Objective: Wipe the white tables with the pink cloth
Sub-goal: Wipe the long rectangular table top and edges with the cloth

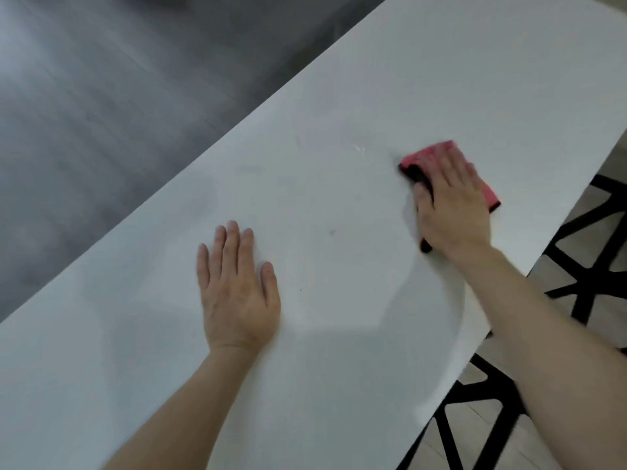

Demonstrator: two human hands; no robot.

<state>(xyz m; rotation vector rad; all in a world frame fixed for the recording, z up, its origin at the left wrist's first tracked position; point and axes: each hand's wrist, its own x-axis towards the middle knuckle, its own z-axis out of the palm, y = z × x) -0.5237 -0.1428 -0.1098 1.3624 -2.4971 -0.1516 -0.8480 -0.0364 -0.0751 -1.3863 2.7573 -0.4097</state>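
Both hands lie flat, fingers straight: left hand (237,290) braces on the white desk (339,96), right hand (454,205) presses the pink cloth (437,152) near the right edge, wiping seemingly underway with faint marks (332,232) left mid-desk.

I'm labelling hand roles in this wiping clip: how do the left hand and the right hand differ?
The left hand rests bare on the white table; the right hand presses the pink cloth. The left hand looks sharp; the right hand is blurred. The left hand sits mid-table; the right hand is near the table's right edge. Both lie palm down, fingers straight.
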